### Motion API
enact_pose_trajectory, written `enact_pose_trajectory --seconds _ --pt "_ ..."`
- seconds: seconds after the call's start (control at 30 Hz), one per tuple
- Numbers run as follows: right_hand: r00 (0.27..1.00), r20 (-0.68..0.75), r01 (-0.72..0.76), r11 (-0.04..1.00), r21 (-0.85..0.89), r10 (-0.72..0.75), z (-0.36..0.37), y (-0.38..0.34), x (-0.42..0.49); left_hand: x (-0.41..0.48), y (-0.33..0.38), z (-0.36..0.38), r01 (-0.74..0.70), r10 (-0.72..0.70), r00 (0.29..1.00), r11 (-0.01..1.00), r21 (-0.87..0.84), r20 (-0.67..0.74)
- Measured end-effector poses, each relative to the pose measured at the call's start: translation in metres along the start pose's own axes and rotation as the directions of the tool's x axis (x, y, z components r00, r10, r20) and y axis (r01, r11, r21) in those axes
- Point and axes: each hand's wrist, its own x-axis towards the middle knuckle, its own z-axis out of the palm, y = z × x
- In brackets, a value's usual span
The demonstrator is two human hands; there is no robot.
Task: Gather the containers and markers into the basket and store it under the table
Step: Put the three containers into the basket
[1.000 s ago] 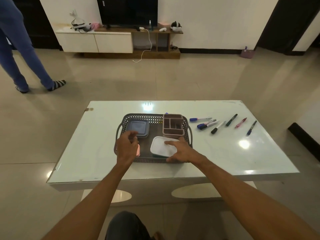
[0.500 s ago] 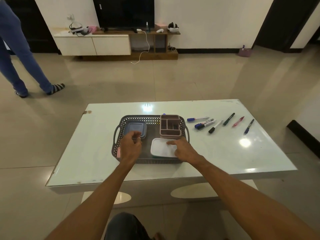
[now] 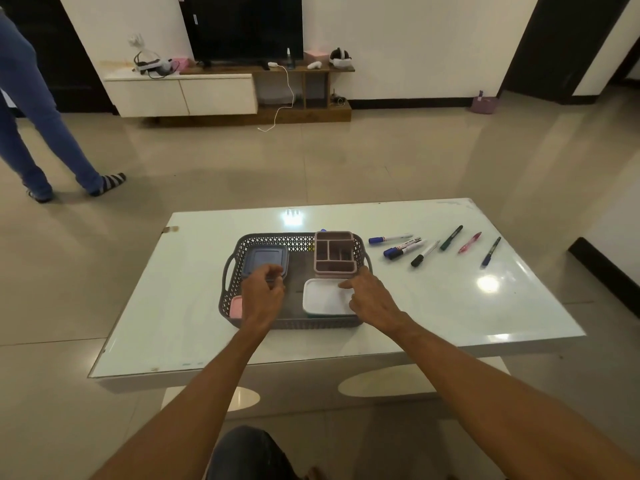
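Note:
A grey lattice basket (image 3: 277, 240) sits mid-table. Inside it are a blue-lidded container (image 3: 265, 258) at back left, a pink divided organiser (image 3: 335, 252) at back right, a white-lidded container (image 3: 322, 295) at front right and a small pink container (image 3: 237, 306) in the front left corner. My left hand (image 3: 261, 296) hovers over the basket's left half with fingers loosely curled, holding nothing. The fingertips of my right hand (image 3: 369, 297) rest on the white lid. Several markers (image 3: 403, 248) lie loose on the table right of the basket.
The glossy white table (image 3: 450, 306) has its near edge just in front of me. A person in blue jeans and striped socks (image 3: 45, 133) stands on the tiled floor at far left. A low TV cabinet (image 3: 214, 95) lines the back wall.
The small pink container went from beside my left hand's fingers to the basket's front left corner. My left hand let it go and drew up. My right hand stayed on the white lid.

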Motion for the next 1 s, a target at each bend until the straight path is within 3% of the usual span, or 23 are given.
enact_pose_trajectory --seconds 0.17,0.37,0.8,1.0 --pt "0.99 -0.119 0.071 0.996 -0.052 -0.076 -0.015 -0.005 -0.007 -0.004 0.01 0.003 -0.001 0.001 1.0 1.0 0.005 0.012" --pt "0.982 -0.161 0.102 0.994 0.027 -0.096 -0.044 -0.002 -0.014 -0.012 0.035 0.017 -0.048 0.047 0.998 0.999 0.024 0.028" --pt "0.934 -0.273 -0.182 0.964 0.192 0.231 -0.092 0.112 -0.012 -0.016 0.083 0.104 -0.105 0.105 0.983 0.994 -0.003 0.152" --pt "0.927 -0.229 -0.253 0.945 0.205 0.297 -0.093 0.179 0.017 -0.01 0.09 0.169 -0.095 0.099 0.973 0.995 -0.03 0.21"
